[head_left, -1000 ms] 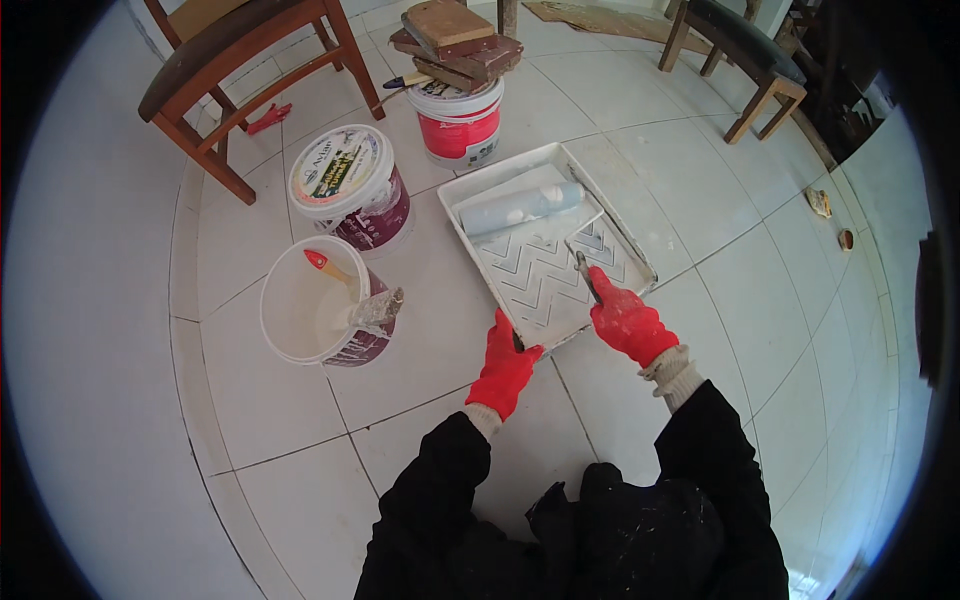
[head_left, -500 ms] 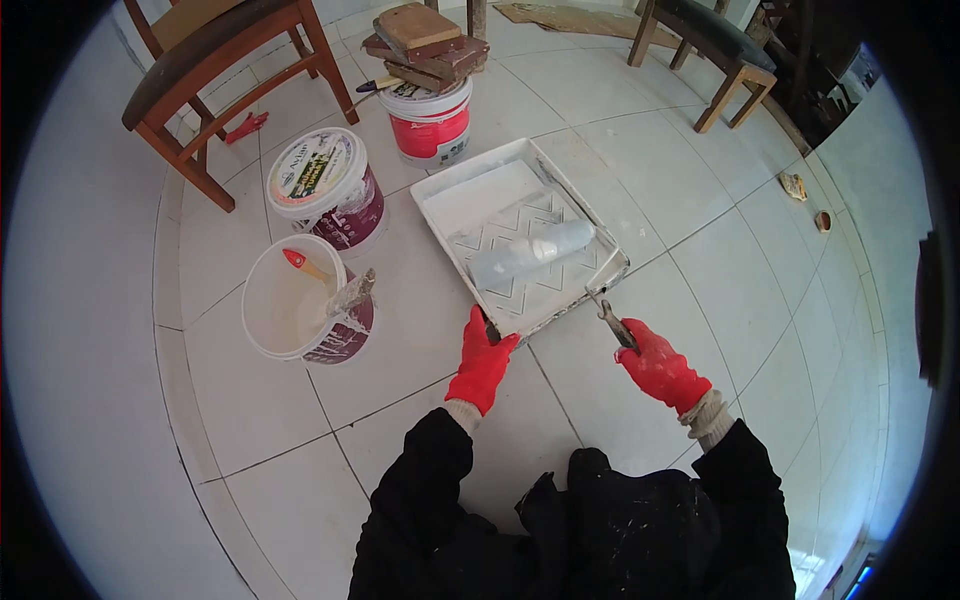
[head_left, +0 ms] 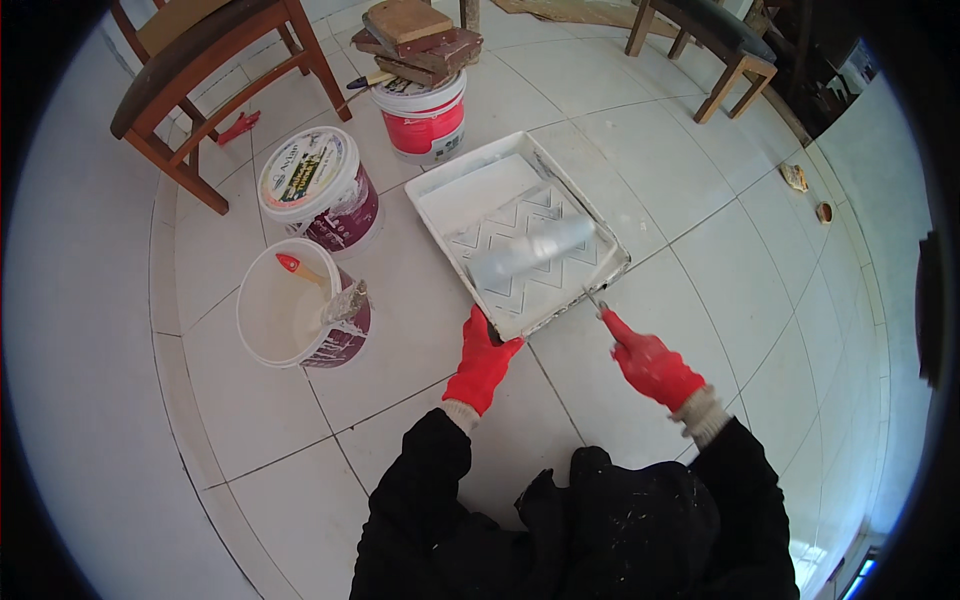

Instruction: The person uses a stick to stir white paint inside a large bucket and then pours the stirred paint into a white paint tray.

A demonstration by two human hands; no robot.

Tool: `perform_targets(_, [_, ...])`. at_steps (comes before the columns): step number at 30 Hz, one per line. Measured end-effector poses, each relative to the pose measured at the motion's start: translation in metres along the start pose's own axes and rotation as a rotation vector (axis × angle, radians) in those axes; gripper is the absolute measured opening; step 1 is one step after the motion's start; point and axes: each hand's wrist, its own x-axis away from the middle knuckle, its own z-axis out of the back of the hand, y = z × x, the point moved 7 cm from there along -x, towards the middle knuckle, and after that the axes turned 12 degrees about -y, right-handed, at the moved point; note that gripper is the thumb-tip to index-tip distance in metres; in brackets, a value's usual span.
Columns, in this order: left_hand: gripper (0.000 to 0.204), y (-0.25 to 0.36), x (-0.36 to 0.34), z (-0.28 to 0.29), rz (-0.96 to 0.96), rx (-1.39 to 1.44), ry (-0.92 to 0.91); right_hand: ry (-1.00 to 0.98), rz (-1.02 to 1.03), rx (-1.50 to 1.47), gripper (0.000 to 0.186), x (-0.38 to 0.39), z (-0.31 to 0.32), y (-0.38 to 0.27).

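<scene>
A white paint tray (head_left: 440, 240) lies on the tiled floor ahead of me, with a zigzag-ridged slope and white paint in its far end. My red-gloved left hand (head_left: 481, 362) is closed on the tray's near left corner. In my red-gloved right hand (head_left: 652, 362) is the handle of a paint roller; most of the handle is hidden by the fingers. The paint roller (head_left: 530, 252) has a white, wet sleeve that rests across the ridges, slightly blurred by motion. Its thin metal rod runs over the tray's right rim.
Left of the tray stand an open paint bucket (head_left: 250, 330) holding a red-tipped brush (head_left: 300, 267), and a lidded purple bucket (head_left: 345, 215). Behind is a red-and-white bucket (head_left: 425, 128) stacked with wooden blocks (head_left: 415, 40). A wooden chair (head_left: 230, 75) stands far left, a stool (head_left: 705, 50) far right.
My right hand has shifted slightly left and up, and the roller has moved a little on the ridges. My left hand keeps hold of the tray corner.
</scene>
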Motion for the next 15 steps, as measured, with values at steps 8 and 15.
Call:
perform_targets(8, [0.069,0.001,0.002,0.004,-0.030,-0.167,0.038,-0.089,-0.031,0.037,0.060,0.022,0.000,0.006])
perform_targets(15, [0.065,0.008,0.000,-0.002,-0.014,-0.011,-0.018,-0.059,-0.022,0.081,0.059,-0.001,0.011,-0.003])
